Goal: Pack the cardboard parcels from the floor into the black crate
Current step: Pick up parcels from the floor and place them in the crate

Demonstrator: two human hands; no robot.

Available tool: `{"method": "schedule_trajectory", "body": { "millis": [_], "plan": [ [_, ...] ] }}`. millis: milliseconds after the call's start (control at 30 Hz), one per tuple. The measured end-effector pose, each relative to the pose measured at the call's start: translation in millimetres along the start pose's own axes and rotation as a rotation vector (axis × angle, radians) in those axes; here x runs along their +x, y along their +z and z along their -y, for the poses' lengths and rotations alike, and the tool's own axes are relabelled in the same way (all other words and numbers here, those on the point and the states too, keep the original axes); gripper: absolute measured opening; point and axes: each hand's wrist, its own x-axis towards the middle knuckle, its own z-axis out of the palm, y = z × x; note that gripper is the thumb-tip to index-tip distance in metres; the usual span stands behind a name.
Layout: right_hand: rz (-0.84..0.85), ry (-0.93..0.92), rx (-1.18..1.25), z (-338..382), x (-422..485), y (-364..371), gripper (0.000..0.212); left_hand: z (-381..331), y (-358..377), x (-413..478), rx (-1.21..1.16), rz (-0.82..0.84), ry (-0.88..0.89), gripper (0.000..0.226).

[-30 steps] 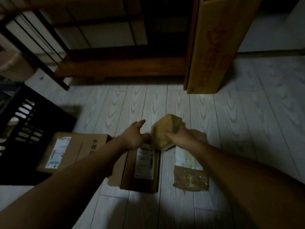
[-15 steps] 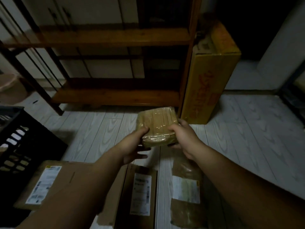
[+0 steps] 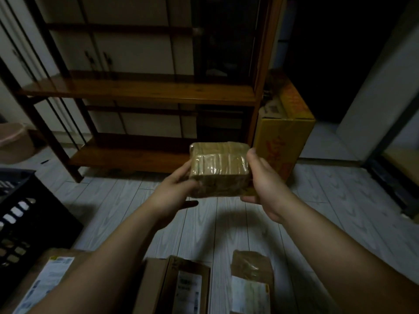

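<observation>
A small brown parcel wrapped in clear tape (image 3: pixel 218 168) is held up in front of me, well above the floor. My left hand (image 3: pixel 174 191) grips its left side and my right hand (image 3: pixel 263 184) grips its right side. The black crate (image 3: pixel 25 214) stands on the floor at the far left, only partly in view. Three more parcels lie on the floor near the bottom edge: a flat box with a white label (image 3: pixel 43 284), a brown box with a label (image 3: pixel 188 286), and a taped padded parcel (image 3: pixel 251 282).
A wooden shelf unit (image 3: pixel 140 94) stands ahead against the wall. A tall yellow carton (image 3: pixel 283 132) leans beside it on the right. A pinkish tub (image 3: pixel 13 143) sits at the far left. Pale plank floor (image 3: pixel 317 211) lies between them.
The small taped parcel went from the floor up into both hands and now sits higher. My view has tilted up, showing more of the shelf and less of the floor parcels.
</observation>
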Motion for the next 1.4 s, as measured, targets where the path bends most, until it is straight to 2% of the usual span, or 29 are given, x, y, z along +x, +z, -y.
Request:
{"method": "schedule_trajectory", "body": {
  "millis": [100,167,233,333,400,467,633,767,900,1000,1133,1233,1400],
  "plan": [
    [-0.031,-0.007,-0.019,-2,-5,6,0.051,-5,-3,-4,-0.037,-0.013,0.014,0.045],
    [-0.049,-0.006,0.004,-3,-7,10,0.050,-10,-1,-3,-0.071,-0.079,0.041,0.029],
    [-0.066,-0.032,0.044,-3,-9,14,0.040,-14,2,-2,-0.044,-0.161,0.097,0.016],
    [-0.110,-0.087,0.048,0,-15,16,0.030,-19,9,-9,-0.009,-0.221,0.198,0.026],
    [-0.136,-0.078,0.014,8,-26,17,0.027,-28,13,-23,-0.019,-0.224,0.196,0.031],
    [-0.162,-0.067,0.006,26,-46,16,0.012,-45,15,-42,-0.036,-0.241,0.165,0.033],
    [-0.169,0.019,-0.016,125,-106,7,0.005,-141,18,-92,-0.063,-0.257,0.080,0.040],
    [-0.150,0.057,-0.037,246,-165,4,0.012,-261,7,-142,-0.099,-0.251,0.030,0.038],
    [-0.109,0.092,-0.047,368,-234,10,0.010,-387,-10,-209,-0.087,-0.232,0.000,0.043],
    [-0.057,0.107,-0.017,435,-283,19,0.008,-455,-23,-263,-0.044,-0.257,-0.017,0.044],
    [0.033,0.083,0.010,490,-329,35,0.007,-512,-37,-323,0.005,-0.341,-0.018,0.050],
    [0.096,0.023,-0.026,516,-350,53,0.018,-541,-48,-359,0.005,-0.408,0.019,0.042],
    [0.186,-0.087,-0.041,555,-377,95,0.027,-580,-89,-410,0.012,-0.465,0.120,0.060]
  ]
}}
